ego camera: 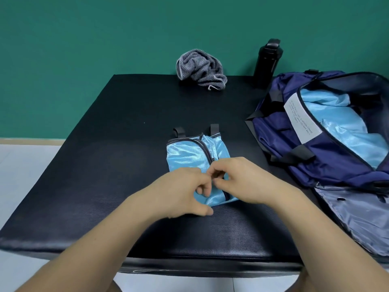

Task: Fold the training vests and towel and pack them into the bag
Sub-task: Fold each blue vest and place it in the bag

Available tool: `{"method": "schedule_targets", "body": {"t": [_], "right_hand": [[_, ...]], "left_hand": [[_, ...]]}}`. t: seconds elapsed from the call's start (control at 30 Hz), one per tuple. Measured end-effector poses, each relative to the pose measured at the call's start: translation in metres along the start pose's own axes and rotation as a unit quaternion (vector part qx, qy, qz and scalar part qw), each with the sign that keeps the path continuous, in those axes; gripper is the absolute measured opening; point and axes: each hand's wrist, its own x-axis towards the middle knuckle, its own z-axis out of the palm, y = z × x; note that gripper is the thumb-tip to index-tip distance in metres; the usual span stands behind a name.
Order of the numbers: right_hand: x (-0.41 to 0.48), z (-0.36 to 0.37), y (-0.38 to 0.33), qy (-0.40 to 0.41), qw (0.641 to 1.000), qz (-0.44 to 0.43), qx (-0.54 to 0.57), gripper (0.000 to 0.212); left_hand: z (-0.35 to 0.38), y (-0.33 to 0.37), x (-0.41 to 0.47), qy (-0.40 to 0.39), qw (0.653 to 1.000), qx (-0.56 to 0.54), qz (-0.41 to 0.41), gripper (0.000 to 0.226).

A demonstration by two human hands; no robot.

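Green wall [84,49] is recorded behind a black padded worktop [105,165]; pale floor tiles [21,165] are seen at the left.

Item 1. A light blue training vest [187,157], folded to a narrow bundle with dark trim, is laid at the centre of the worktop. Two dark strap loops are seen at its far end. Its near half is partly covered by both hands.

Item 2. The left grip [185,192] is closed on the vest: the fingers are curled onto the fabric and the thumb is laid along the near edge. The right grip [242,180] is likewise closed on the vest, with thumb and forefinger pinched at the dark trim. The fingertips of both are brought together over the middle of the bundle.

Item 3. A navy bag [273,131] is placed at the right of the worktop, apart from the vest, with its main opening unzipped and turned upward. More light blue fabric [336,114] is seen inside it. A grey lining panel is spread out at its near side.

Item 4. A grey striped towel [202,69] is left crumpled at the far edge of the worktop. A black bottle [267,60] is stood upright to its right, just behind the bag.

Item 5. A white label [299,121] is fixed along the bag's opening. Several lines of small print are carried on it; they are too small to be read reliably.
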Motion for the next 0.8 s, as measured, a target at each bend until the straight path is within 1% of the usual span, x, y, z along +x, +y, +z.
{"method": "schedule_targets", "body": {"t": [0.07,0.2,0.33,0.47,0.57,0.63,0.7,0.8], "right_hand": [[0.002,0.002,0.001,-0.018,1.0,0.001,0.001,0.024],[0.005,0.003,0.006,-0.026,1.0,0.0,0.001,0.022],[0.002,0.0,0.009,-0.036,0.999,-0.005,0.016,0.024],[-0.004,-0.007,0.005,-0.05,0.998,0.016,0.045,0.032],[-0.006,-0.008,0.002,-0.065,0.998,0.005,0.006,0.051],[-0.004,-0.006,0.002,-0.065,0.998,-0.005,-0.017,0.057],[-0.002,-0.004,0.004,-0.047,0.998,-0.016,-0.033,0.051],[0.002,-0.005,0.011,0.002,0.999,-0.016,-0.046,0.032]], "left_hand": [[0.006,0.006,0.002,-0.009,0.998,0.054,0.006,0.036],[0.011,0.014,0.005,-0.012,0.991,0.13,0.016,0.026],[0.009,0.021,0.007,-0.008,0.985,0.173,0.009,0.019],[0.007,0.022,0.008,-0.008,0.978,0.208,0.017,0.012],[0.004,0.015,0.007,0.002,0.99,0.141,0.007,0.014],[-0.001,0.007,0.004,0.019,0.997,0.081,-0.003,0.012],[-0.006,-0.001,0.002,0.039,0.999,0.027,-0.007,0.011],[-0.014,-0.009,0.001,0.066,0.997,-0.042,-0.019,0.013]]}}
